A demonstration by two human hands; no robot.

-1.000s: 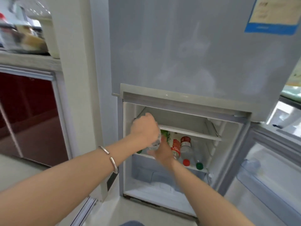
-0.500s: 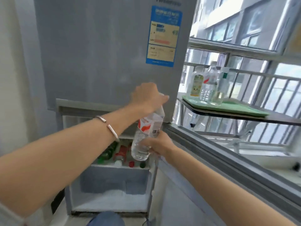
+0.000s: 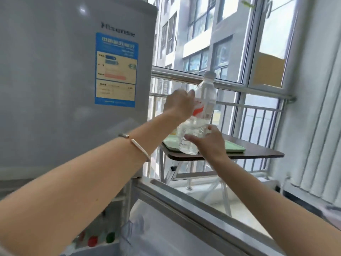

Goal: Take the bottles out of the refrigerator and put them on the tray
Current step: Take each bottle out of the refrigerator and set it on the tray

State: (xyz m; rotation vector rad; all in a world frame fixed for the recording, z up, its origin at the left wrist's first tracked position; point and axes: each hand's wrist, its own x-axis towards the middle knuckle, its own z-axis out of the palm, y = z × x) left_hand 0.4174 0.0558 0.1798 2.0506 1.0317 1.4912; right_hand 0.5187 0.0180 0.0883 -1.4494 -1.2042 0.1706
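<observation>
Head view
Bottle: a clear plastic bottle [image 3: 200, 115] with a pale cap and a red-and-white label is held up in the air, leaning a little to the right at the top. It is in front of the window, above the near left part of the tray.
Left hand: the left hand [image 3: 180, 106] is curled around the labelled upper half of the bottle from the left side, fingers closed on it, thumb tip showing near the shoulder of the bottle.
Right hand: the right hand [image 3: 208, 143] grips the lower end of the bottle from the right and from below, fingers wrapped round the clear base.
Bottle relative to hands: it runs between the two hands, the left hand higher and the right hand lower, cap pointing up beyond the left hand.
Tray: a pale green tray [image 3: 234, 147] lies flat on a dark brown table [image 3: 262, 154] by the window railing; the bottle does not touch it.
Refrigerator: the grey refrigerator [image 3: 55, 89] stands at the left, its upper door shut and bearing a blue and yellow sticker [image 3: 116, 70].
Lower compartment: open at the bottom left, where red and green bottle caps [image 3: 100, 239] show blurred.
Wrist: a thin bracelet [image 3: 136, 145] sits on the left wrist.
</observation>
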